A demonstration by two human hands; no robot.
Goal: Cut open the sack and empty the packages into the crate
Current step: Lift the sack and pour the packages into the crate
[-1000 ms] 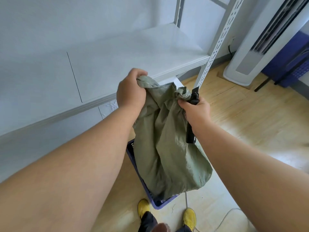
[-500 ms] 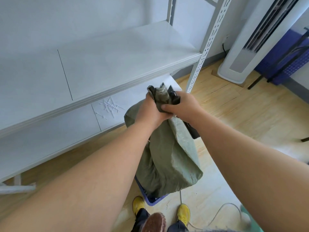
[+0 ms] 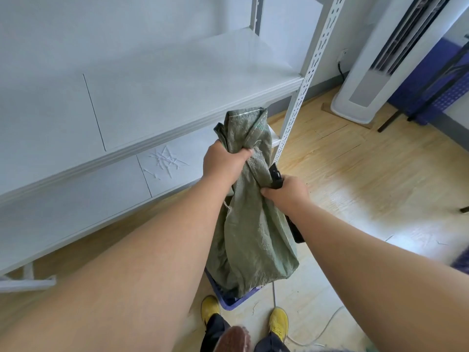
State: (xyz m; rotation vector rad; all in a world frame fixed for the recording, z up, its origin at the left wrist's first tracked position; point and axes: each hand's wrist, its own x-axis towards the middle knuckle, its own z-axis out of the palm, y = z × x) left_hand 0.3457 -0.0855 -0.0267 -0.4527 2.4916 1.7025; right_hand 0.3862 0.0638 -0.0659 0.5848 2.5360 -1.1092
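A green woven sack (image 3: 251,240) hangs upside down over a blue crate (image 3: 228,301), only a corner of which shows beneath it. My left hand (image 3: 223,165) grips the sack's bunched top end, raised in front of the shelf. My right hand (image 3: 289,193) sits lower on the sack's right side, pinching the cloth together with a black cutter (image 3: 275,179) whose handle pokes out below my wrist. The sack covers the crate's inside, so no packages are visible.
A white metal shelving unit (image 3: 152,102) with a perforated upright (image 3: 299,102) stands just behind the sack. A white tower appliance (image 3: 375,80) is at the right. A white cord (image 3: 327,326) lies on the wooden floor by my yellow shoes (image 3: 279,322).
My hands have separated: the left one rose with the sack's top end, the right one slid down the sack's side. The sack hangs longer and straighter over the crate.
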